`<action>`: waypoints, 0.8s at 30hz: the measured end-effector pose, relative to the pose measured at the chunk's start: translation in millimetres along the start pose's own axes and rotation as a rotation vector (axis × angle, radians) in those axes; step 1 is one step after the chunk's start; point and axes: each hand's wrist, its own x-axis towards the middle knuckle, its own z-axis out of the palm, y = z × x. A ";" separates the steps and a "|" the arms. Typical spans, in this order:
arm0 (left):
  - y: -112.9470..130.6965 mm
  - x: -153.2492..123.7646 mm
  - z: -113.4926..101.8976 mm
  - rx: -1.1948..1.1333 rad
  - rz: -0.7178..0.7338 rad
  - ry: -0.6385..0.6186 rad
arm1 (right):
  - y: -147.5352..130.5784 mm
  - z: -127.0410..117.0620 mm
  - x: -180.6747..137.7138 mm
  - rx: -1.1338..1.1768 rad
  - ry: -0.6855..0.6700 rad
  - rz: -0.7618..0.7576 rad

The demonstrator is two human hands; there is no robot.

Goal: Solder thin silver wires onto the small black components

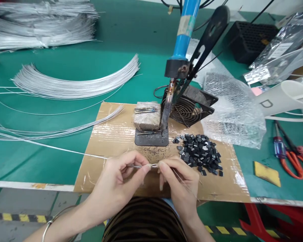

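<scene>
Silvery wire (137,166), pinched by both hands (118,185) (183,183), above the brown cardboard (91,171)

Orange-handled scissors (298,161) lie beside a screwdriver (279,148), near crumpled bubble wrap (233,112).

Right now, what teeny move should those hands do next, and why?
Maybe the right hand could gently roll the slim shiny piece a little, for a clearer look. The left hand seems to pinch it too, and just a short bit shows between the two hands.
</scene>
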 end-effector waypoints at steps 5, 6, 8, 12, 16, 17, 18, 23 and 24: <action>-1.9 0.1 -1.3 -0.035 0.000 0.048 | 6.1 1.6 -2.3 0.101 0.039 0.051; -1.7 0.3 -1.5 -0.040 0.009 0.051 | 5.8 2.6 -2.6 0.131 0.021 0.066; -0.4 1.0 -1.7 -0.051 0.024 0.054 | 3.6 5.2 -2.6 0.191 -0.020 0.095; 0.7 1.9 -1.0 -0.063 0.042 0.065 | -1.4 10.0 -1.2 0.259 -0.062 0.121; -3.7 0.7 0.8 -0.043 0.042 0.100 | -1.0 12.1 -1.9 0.320 -0.071 0.145; -5.0 0.1 1.3 -0.035 0.039 0.109 | 0.0 12.5 -2.5 0.340 -0.073 0.157; -6.2 -0.4 1.8 -0.026 0.037 0.116 | 1.3 12.9 -3.0 0.363 -0.074 0.168; -6.4 -1.6 3.3 -0.002 0.056 0.115 | 6.7 14.2 -3.5 0.449 -0.083 0.201; -5.7 -1.5 3.5 -0.005 0.062 0.111 | 7.0 14.1 -3.3 0.457 -0.084 0.200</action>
